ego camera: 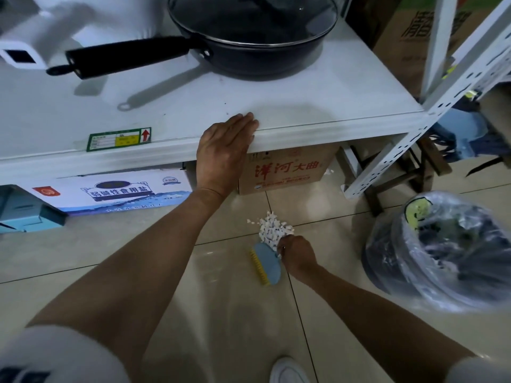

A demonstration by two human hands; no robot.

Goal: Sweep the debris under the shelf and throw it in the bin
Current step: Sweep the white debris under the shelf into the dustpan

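Glossy beige floor tiles (226,313) ran beneath a white metal shelf (304,134), whose lowest board carried a black lidded pan (249,37). Under that board stood a brown carton (287,172) and a white printed box (116,192). The left hand (225,153) lay flat and unclenched over the shelf's front edge, grasping nothing. On the tiles just in front of the carton sat a small heap of white debris (273,229). The right hand (298,254) was closed around the handle of a blue brush (266,262) with yellow bristles, the brush touching the near edge of the heap. A bin (442,255) lined with a clear bag stood to the right, near the heap.
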